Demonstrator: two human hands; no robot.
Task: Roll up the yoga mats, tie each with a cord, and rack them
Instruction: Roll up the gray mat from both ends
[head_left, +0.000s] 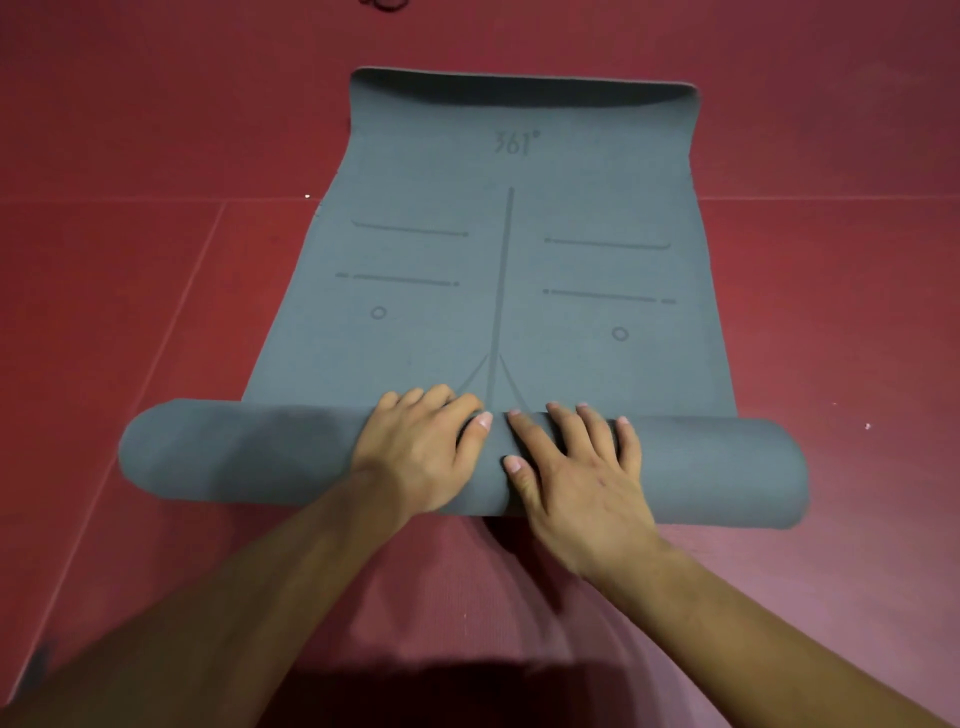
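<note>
A grey-blue yoga mat (509, 270) with printed alignment lines lies on the red floor, its near part wound into a thick roll (234, 452) across the frame. My left hand (421, 452) rests on top of the roll at its middle, fingers curved over the far side. Beside it, my right hand (576, 467) presses flat on the roll with fingers spread. The mat's far end (524, 85) curls upward. A dark cord (387, 4) lies on the floor at the top edge, mostly cut off.
Red padded floor mats (130, 312) with thin seams cover the ground all around. Small white specks (867, 426) lie on the floor at the right. No rack is in view.
</note>
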